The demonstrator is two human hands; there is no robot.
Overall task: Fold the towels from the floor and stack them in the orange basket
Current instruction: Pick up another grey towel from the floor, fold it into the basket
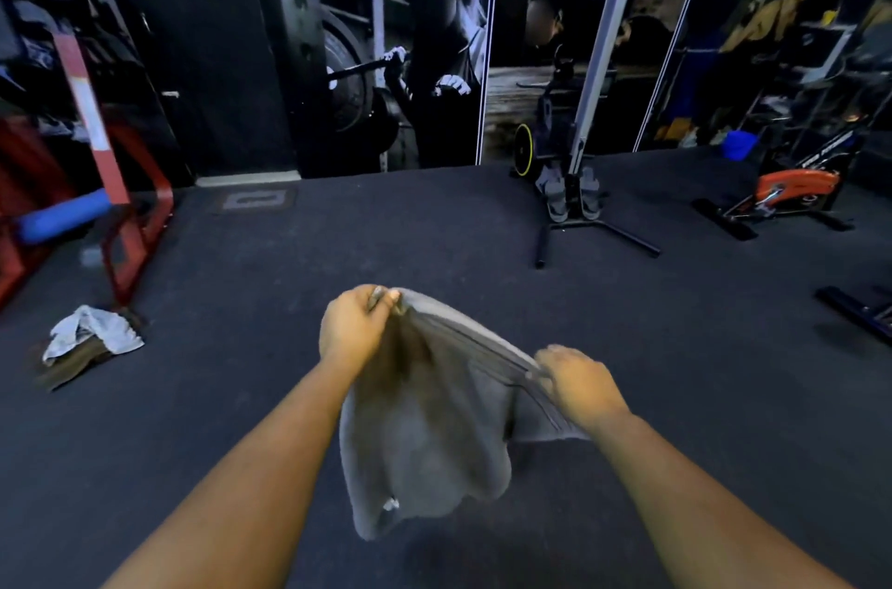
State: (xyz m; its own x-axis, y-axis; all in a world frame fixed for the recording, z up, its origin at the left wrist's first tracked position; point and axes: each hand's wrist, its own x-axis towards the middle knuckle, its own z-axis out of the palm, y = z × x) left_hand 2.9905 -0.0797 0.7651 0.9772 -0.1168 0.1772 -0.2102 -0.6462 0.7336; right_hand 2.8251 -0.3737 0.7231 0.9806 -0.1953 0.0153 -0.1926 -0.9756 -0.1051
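Nearest, a grey towel (pixel 425 434) hangs in the air between both hands, its bulk drooping toward the viewer. Its top hem runs diagonally from the left hand (pixel 355 325), farther out and pinching one corner, down to the nearer right hand (pixel 577 383), fingers curled round the edge. Farther left, a crumpled towel (pixel 91 340) lies on the dark floor (pixel 434 231). No orange basket shows.

My right hand (pixel 577 383) is smeared by motion — its fingertips vanish behind the grey towel (pixel 425 434) edge. Both forearms run off the bottom edge. The pale heap (pixel 91 337) on the floor at left is too blurred to sort — one cloth or several, I cannot tell.
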